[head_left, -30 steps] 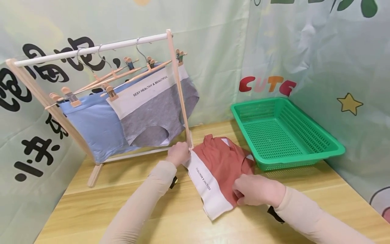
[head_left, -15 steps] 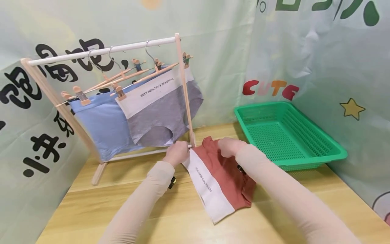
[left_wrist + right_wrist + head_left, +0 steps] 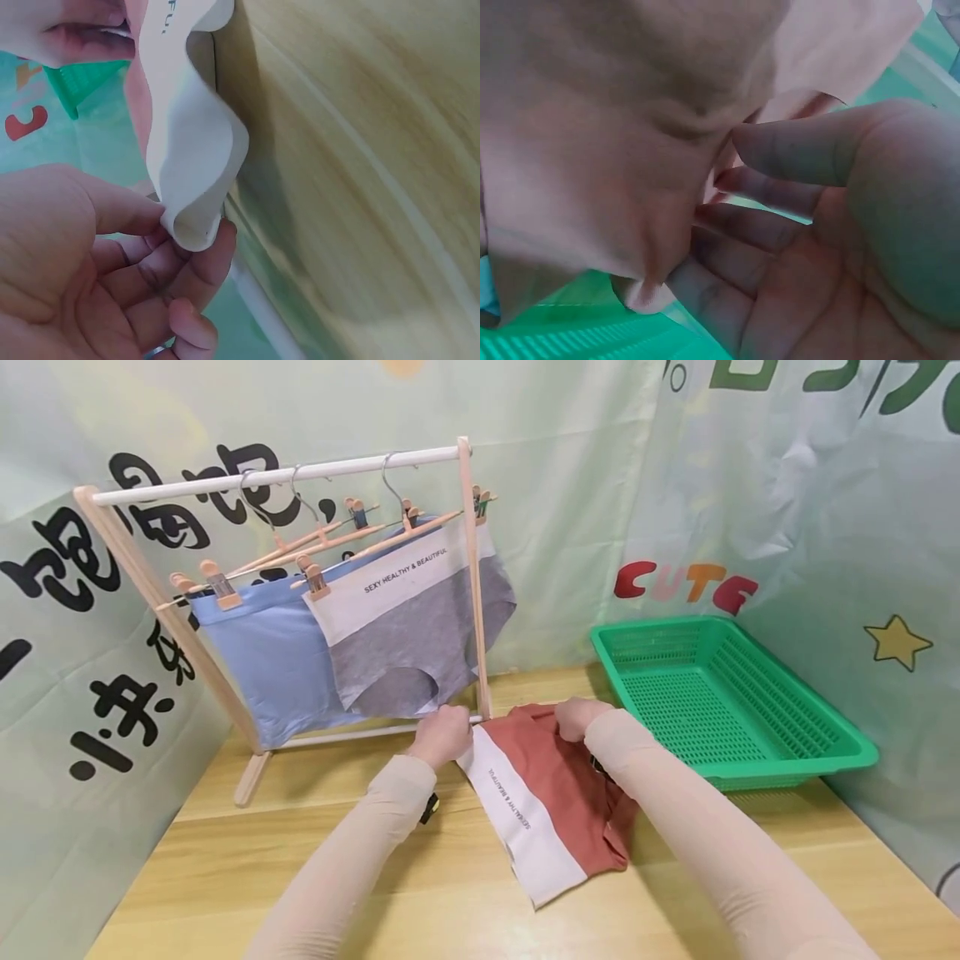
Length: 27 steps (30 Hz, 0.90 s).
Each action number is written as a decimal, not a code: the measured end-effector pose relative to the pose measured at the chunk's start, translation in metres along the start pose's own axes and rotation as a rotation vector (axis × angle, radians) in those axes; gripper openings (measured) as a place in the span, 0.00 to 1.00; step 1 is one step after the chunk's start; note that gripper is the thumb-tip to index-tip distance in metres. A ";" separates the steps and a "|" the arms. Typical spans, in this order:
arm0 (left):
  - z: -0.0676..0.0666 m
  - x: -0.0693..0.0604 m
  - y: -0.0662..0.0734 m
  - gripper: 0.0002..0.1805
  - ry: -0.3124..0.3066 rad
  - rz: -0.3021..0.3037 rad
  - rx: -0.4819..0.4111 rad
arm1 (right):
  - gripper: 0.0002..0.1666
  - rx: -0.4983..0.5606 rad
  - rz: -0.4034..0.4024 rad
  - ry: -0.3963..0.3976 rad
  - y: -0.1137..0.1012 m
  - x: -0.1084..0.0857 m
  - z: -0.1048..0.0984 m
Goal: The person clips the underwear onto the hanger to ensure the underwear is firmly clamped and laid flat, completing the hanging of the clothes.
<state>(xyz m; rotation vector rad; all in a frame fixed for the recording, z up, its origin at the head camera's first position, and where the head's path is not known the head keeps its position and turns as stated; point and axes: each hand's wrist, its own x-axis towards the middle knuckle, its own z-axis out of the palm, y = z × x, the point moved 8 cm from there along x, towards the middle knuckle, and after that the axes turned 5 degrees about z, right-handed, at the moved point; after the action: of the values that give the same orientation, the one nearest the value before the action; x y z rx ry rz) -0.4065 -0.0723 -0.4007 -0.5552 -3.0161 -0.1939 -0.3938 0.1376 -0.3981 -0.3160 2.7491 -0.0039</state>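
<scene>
A pair of rust-red briefs (image 3: 536, 743) with a wide white printed waistband (image 3: 513, 814) lies on the wooden table, waistband facing front left. My left hand (image 3: 441, 735) pinches the far end of that waistband between thumb and fingers; the white band (image 3: 199, 142) loops open there in the left wrist view. At the far edge of the red cloth, my right hand (image 3: 581, 718) holds the briefs. Close up in the right wrist view, the thumb of my right hand (image 3: 817, 217) lies at the cloth's edge (image 3: 697, 172) while its fingers go behind the fabric.
Left of the briefs stands a small wooden drying rack (image 3: 468, 568). Grey briefs (image 3: 397, 643) and blue briefs (image 3: 270, 652) hang there from clip hangers. A green plastic basket (image 3: 750, 772) sits at the back right, before a printed cloth backdrop (image 3: 555, 527).
My right hand has gone from the briefs' near right side to their far edge, and the red cloth lies flatter. The left hand keeps its grip on the waistband. The head view has shifted slightly.
</scene>
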 end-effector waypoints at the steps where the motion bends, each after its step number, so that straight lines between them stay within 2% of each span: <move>1: -0.006 -0.004 0.004 0.11 0.008 0.003 -0.006 | 0.11 0.007 -0.001 0.002 0.000 0.000 -0.002; 3: -0.010 -0.008 0.006 0.12 0.024 0.002 -0.029 | 0.10 0.024 -0.013 0.011 -0.002 -0.001 -0.004; 5: -0.009 -0.010 0.003 0.16 -0.002 -0.012 -0.091 | 0.09 0.030 -0.031 0.021 -0.004 -0.002 -0.005; 7: 0.002 -0.006 -0.007 0.21 -0.055 -0.019 -0.157 | 0.08 0.032 -0.050 0.027 -0.008 -0.003 -0.003; 10: 0.037 0.012 -0.032 0.24 -0.072 0.065 -0.222 | 0.19 0.033 -0.073 0.019 -0.012 -0.007 0.002; 12: 0.044 0.017 -0.037 0.23 -0.098 0.064 -0.232 | 0.30 0.034 -0.084 0.014 -0.013 -0.011 0.006; 13: 0.044 0.020 -0.037 0.22 -0.072 0.083 -0.221 | 0.34 0.034 -0.084 0.012 -0.012 -0.013 0.008; 14: 0.042 0.022 -0.034 0.20 -0.043 0.087 -0.211 | 0.37 0.035 -0.082 0.009 -0.011 -0.015 0.009; 17: -0.002 0.008 0.002 0.16 -0.002 0.030 -0.130 | 0.39 0.018 -0.068 0.006 -0.006 -0.022 0.010; 19: -0.023 0.005 0.023 0.12 0.081 0.043 -0.051 | 0.37 0.017 -0.041 -0.009 -0.002 -0.027 0.011; 21: -0.042 0.003 0.044 0.08 0.124 0.038 0.027 | 0.33 0.006 -0.016 -0.022 0.001 -0.032 0.011; 24: -0.050 0.015 0.059 0.03 0.187 0.040 0.098 | 0.25 -0.020 0.009 -0.032 0.003 -0.037 0.012; 27: -0.053 0.024 0.072 0.03 0.237 0.066 0.114 | 0.21 -0.032 0.030 -0.033 0.006 -0.041 0.011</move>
<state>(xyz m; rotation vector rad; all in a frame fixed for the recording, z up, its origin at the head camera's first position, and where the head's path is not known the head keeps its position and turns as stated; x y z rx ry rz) -0.4007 -0.0041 -0.3381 -0.5755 -2.7549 -0.0775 -0.3542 0.1528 -0.3940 -0.2804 2.7229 0.0532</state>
